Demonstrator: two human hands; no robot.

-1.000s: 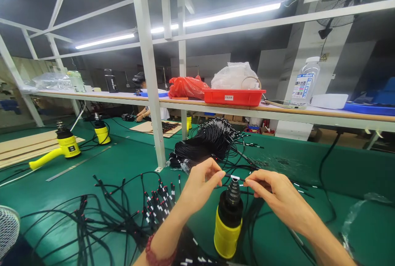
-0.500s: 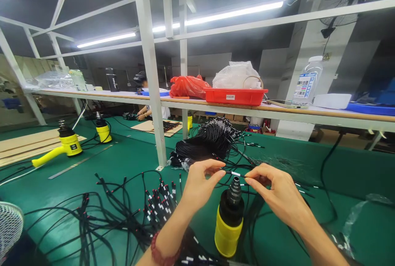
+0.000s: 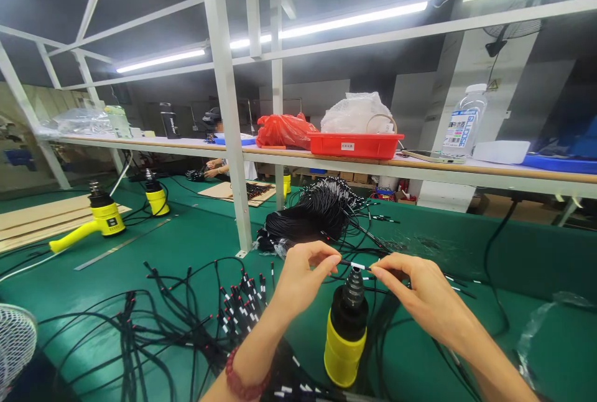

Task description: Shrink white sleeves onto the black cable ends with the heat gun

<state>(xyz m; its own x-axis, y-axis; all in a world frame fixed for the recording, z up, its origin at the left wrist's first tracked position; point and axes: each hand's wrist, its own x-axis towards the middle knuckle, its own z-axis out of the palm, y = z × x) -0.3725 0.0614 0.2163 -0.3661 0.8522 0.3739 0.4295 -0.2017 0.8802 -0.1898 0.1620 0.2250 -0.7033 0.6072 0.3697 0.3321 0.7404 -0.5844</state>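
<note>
A thin black cable (image 3: 346, 262) with a white sleeve (image 3: 358, 266) on it stretches between my two hands. My left hand (image 3: 305, 277) pinches it on the left of the sleeve, thumb against fingers. On the other side my right hand (image 3: 413, 284) pinches the cable close to the sleeve's right end. Just under the white sleeve stands a yellow and black heat gun (image 3: 346, 340), upright with its coiled metal nozzle pointing up. Left of my left forearm lies a bunch of black cables (image 3: 240, 302) with white sleeves and red tips.
Behind my hands a large bundle of black cables (image 3: 308, 218) lies by a white post (image 3: 228, 103). Two more heat guns, one lying nearer (image 3: 105, 215), are at left. The shelf above bears a red tray (image 3: 357, 147) and a bottle (image 3: 464, 122). Farther back, a person's hands (image 3: 215, 168) are at work.
Both hands keep their pinch on the cable. The white sleeve has shifted very slightly right and down, closer to the nozzle tip.
</note>
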